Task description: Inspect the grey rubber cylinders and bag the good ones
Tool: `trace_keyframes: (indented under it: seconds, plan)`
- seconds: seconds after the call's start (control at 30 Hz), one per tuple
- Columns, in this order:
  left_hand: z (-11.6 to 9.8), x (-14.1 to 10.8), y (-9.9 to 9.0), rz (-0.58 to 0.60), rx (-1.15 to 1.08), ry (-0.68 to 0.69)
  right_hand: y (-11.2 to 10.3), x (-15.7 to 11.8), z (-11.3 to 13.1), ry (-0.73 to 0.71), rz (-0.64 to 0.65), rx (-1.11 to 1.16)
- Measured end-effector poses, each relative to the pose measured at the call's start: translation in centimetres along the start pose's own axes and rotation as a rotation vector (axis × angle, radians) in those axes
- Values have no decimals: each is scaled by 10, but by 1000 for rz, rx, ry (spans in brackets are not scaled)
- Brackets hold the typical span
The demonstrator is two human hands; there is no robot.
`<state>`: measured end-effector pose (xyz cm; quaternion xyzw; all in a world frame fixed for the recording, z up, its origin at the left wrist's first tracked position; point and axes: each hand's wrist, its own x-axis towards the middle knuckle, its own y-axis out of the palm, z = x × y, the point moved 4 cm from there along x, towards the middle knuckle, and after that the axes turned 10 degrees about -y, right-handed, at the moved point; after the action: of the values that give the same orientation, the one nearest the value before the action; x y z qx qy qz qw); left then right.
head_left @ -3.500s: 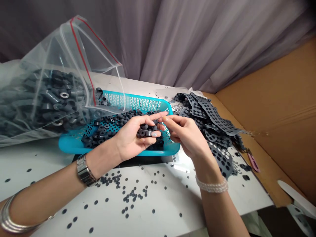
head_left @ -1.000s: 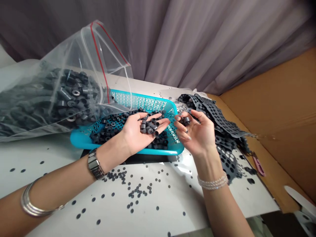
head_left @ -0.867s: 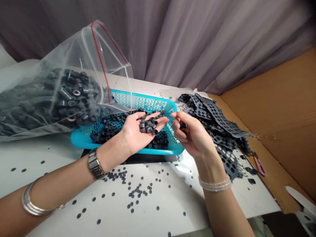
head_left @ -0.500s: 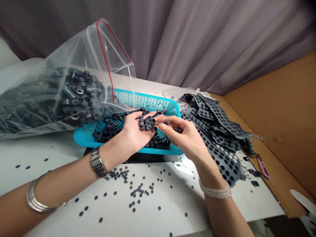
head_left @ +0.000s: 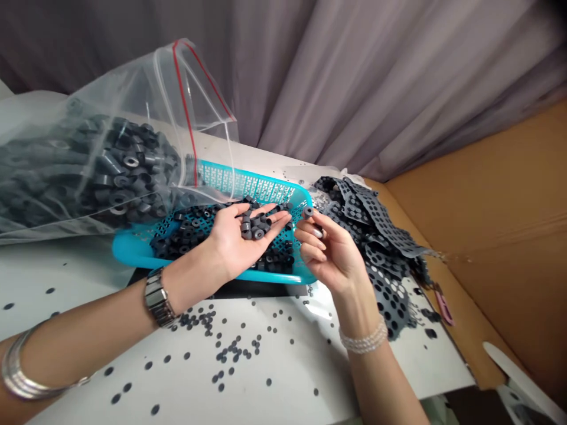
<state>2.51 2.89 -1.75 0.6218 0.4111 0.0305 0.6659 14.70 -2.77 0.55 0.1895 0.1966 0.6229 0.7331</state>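
My left hand (head_left: pixel 234 239) is palm up over the blue basket (head_left: pixel 212 273), with several small dark cylinders (head_left: pixel 254 226) lying on its open palm and fingers. To its right, my right hand (head_left: pixel 334 248) is raised by the basket's right rim. Its thumb and index finger pinch one dark cylinder (head_left: pixel 308 212), hollow end showing. The other fingers curl in, and another dark piece (head_left: pixel 319 233) shows between them. More dark cylinders (head_left: pixel 177 242) are heaped in the basket under my left hand.
A clear zip bag (head_left: pixel 128 171) full of dark cylinders leans over the basket's left side. Punched dark sheets (head_left: pixel 376 218) are piled at the right, near pink scissors (head_left: pixel 443 307) and cardboard (head_left: pixel 496 236). Small dark discs (head_left: pixel 234 351) are scattered on the white table (head_left: pixel 177 389).
My right hand has drawn away from my left palm and turned upward, a cylinder now visible at its fingertips. The whole view has shifted slightly, with most things appearing further left.
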Motion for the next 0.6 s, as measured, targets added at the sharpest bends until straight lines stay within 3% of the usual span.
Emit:
trace_keyframes:
  seconds: [0.17, 0.43, 0.53, 0.6]
  plan:
    - [1, -1, 0, 26, -18, -8, -2, 0, 3, -34, -19, 27]
    - [3, 4, -2, 40, -52, -13, -5, 10, 1, 9, -213, 112]
    - [4, 7, -3, 93, -80, 2, 5, 31, 6, -12, -212, 48]
    - [4, 10, -5, 99, -80, 4, 22, 51, 10, -73, -217, 27]
